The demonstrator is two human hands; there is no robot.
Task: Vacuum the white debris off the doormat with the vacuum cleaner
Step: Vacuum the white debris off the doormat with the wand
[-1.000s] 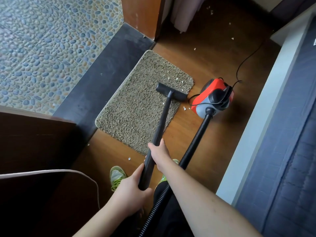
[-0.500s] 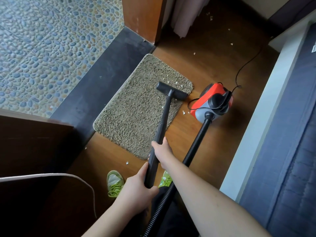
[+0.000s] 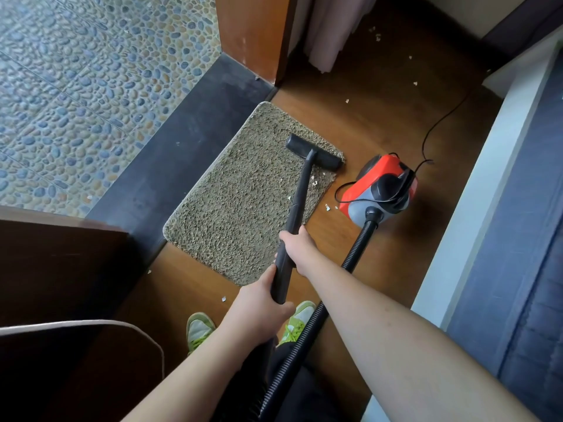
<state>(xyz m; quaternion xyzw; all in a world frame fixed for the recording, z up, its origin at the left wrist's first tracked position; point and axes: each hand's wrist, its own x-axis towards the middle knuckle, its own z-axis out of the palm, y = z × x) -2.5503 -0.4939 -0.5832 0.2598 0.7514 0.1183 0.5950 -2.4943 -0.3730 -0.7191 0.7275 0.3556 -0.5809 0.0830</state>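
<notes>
Compared with one second ago, the nozzle point(image 3: 313, 152) of the vacuum cleaner stands farther up the doormat point(image 3: 243, 202), now close to the mat's far right corner, while before it was lower, near the middle of the right edge. The strip of white debris that lay along the far edge a second ago is no longer visible there, so I judge that this pass has collected it. Some flakes remain: a small white piece point(image 3: 314, 181) lies on the mat just beside the wand point(image 3: 297, 208), and others lie on the wooden floor point(image 3: 380, 95) between the mat and the red canister point(image 3: 379, 187). The task therefore looks well advanced but not finished, and the right edge needs one more pass. Both arms are stretched forward and down. The right hand point(image 3: 294, 248) is higher on the wand, its fingers wrapped around the tube, with the forearm extended. The left hand point(image 3: 262, 312) grips the lower end of the wand, where the ribbed hose point(image 3: 307, 336) begins, above the green shoes point(image 3: 199, 327).
</notes>
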